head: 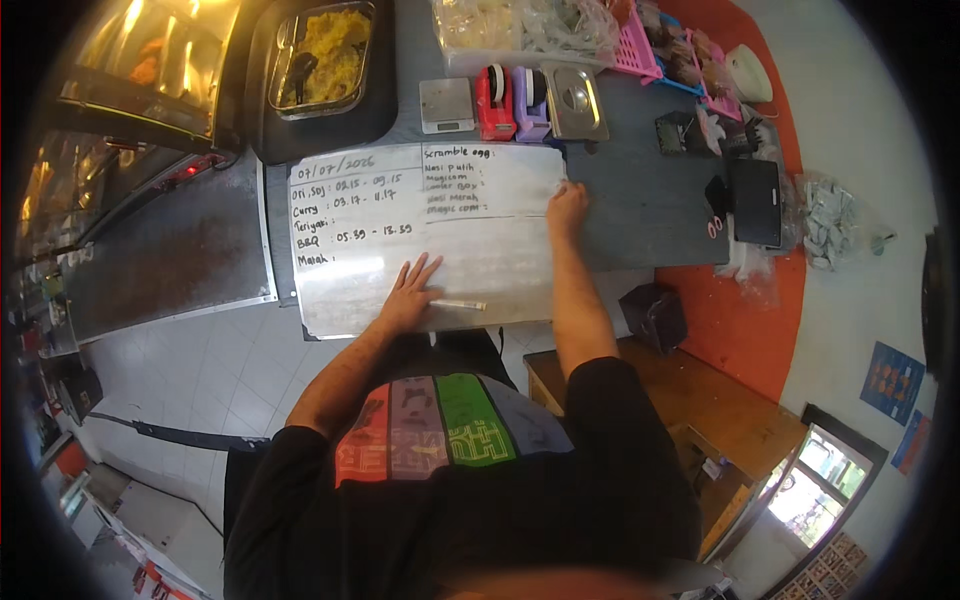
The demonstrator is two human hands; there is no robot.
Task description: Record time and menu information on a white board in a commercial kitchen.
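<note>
A whiteboard (487, 255) with handwriting in black lies on the dark table in front of me. My left hand (409, 298) rests palm down on its lower half, fingers spread. A white marker (459, 304) lies on the board beside that hand, its left end close to the thumb. My right hand (568, 214) is at the board's upper right edge with its fingers curled. A small whitish bit shows at these fingertips; whether it is a held thing or the board's edge, I cannot tell.
Beyond the board stand a digital scale (447, 106), a red tape dispenser (495, 112), a purple tape dispenser (531, 120) and a steel lid (576, 101). A glass dish (283, 101) of yellow food is at back left, near a lit display case (142, 75). Scissors (715, 226) lie right.
</note>
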